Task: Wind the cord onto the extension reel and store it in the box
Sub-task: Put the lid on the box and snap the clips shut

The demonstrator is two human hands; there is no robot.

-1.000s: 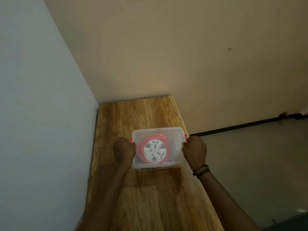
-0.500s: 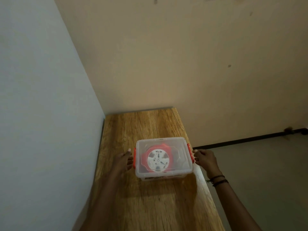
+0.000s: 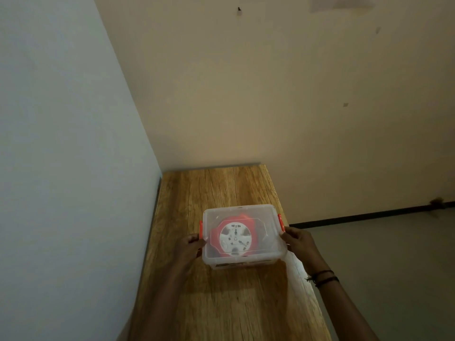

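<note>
Both hands, left (image 3: 191, 246) and right (image 3: 299, 243), grip the crosswise box (image 3: 267, 219) by its ends, reel (image 3: 235, 238) face-up.

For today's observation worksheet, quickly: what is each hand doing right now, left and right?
Left hand: holds the box at its left side, fingers curled.
Right hand: holds the box at its right rim, fingers curled.

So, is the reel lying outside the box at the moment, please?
No, the red reel lies inside the clear box, seen through its lid.
</note>
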